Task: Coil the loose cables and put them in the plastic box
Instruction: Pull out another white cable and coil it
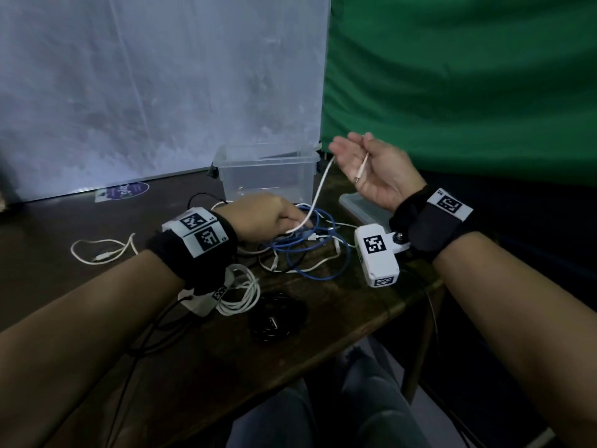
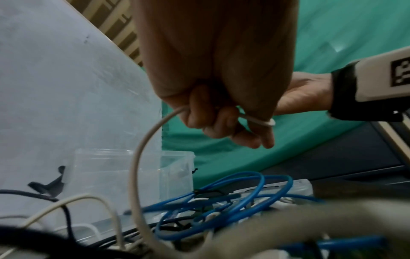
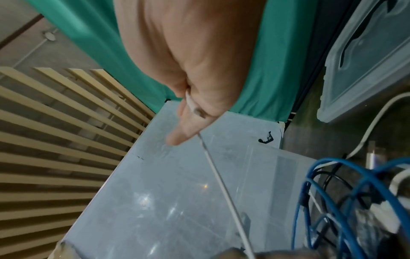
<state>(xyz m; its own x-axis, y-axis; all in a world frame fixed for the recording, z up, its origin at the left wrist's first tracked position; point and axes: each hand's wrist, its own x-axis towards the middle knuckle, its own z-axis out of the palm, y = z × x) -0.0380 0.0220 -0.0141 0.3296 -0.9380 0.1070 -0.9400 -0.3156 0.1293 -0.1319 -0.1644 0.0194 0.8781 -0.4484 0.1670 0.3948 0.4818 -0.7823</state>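
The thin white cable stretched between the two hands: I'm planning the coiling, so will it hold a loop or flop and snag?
The thin white cable sags in a curve between the left hand and right hand, so it is probably floppy. It looks light. Its lower end runs into the tangled blue cable, so it may snag.

White cable [image 1: 318,192] taut above tangled blue cables [image 1: 310,250], clear plastic box [image 1: 266,176] behind
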